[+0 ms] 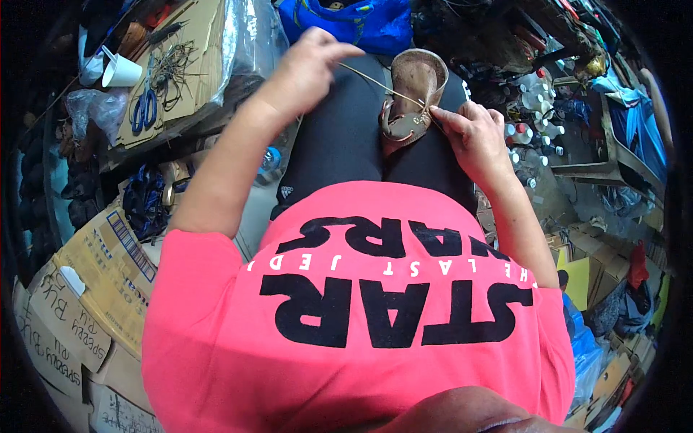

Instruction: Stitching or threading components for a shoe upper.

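Note:
A brown shoe (406, 128) lies across my lap, its tan insole facing up and its heel end pointing away from me. A pale lace (369, 77) runs taut from the shoe's stitched upper to my left hand (307, 76), which is raised to the left with its fingers closed on the lace and the index finger stretched out. My right hand (473, 137) pinches the right edge of the shoe where the lace meets it. Whether a lace end is also between those fingertips cannot be made out.
To the left, blue-handled scissors (144, 108), a bundle of thin strands (175, 71) and a white cup (121, 71) rest around a cardboard-topped surface (198, 43). A blue bag (350, 25) is ahead. Several bottles (535, 97) stand on the right, with cardboard (108, 267) at lower left.

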`<move>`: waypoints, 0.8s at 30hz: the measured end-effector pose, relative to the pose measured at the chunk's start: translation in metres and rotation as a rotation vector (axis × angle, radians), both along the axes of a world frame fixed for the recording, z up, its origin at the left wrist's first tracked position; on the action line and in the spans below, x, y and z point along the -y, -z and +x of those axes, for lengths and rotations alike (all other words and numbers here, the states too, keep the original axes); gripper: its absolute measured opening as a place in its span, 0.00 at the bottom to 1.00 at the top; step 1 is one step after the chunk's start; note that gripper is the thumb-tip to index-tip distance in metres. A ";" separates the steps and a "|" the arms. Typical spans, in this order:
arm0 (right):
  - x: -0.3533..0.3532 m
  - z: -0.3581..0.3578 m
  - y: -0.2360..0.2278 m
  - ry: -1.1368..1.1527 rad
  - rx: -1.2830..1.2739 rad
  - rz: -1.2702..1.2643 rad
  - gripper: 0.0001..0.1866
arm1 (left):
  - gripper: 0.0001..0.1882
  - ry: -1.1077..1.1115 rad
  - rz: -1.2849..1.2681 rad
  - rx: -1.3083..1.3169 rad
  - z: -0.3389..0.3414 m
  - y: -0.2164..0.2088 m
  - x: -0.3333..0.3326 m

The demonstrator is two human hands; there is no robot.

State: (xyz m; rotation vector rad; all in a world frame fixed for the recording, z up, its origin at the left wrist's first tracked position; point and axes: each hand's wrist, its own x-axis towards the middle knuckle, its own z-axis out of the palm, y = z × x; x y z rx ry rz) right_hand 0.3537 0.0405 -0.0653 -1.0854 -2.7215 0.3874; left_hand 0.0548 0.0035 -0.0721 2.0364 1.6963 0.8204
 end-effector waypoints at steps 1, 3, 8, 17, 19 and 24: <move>0.002 0.000 0.000 -0.007 0.012 0.029 0.17 | 0.24 0.052 -0.018 0.046 0.015 -0.003 0.009; 0.000 0.000 0.001 -0.009 0.001 0.008 0.18 | 0.13 0.131 0.088 0.054 0.034 0.006 0.015; -0.020 0.007 0.008 -0.016 -0.121 -0.243 0.21 | 0.09 0.056 0.252 -0.274 0.051 0.018 0.002; -0.042 0.007 0.015 -0.053 -0.178 -0.389 0.23 | 0.09 0.210 0.131 -0.034 0.053 0.036 -0.022; -0.044 0.008 0.016 -0.053 -0.191 -0.412 0.23 | 0.09 0.211 0.123 -0.044 0.054 0.036 -0.022; -0.046 0.008 0.018 -0.052 -0.228 -0.510 0.22 | 0.10 0.207 0.095 -0.064 0.053 0.037 -0.024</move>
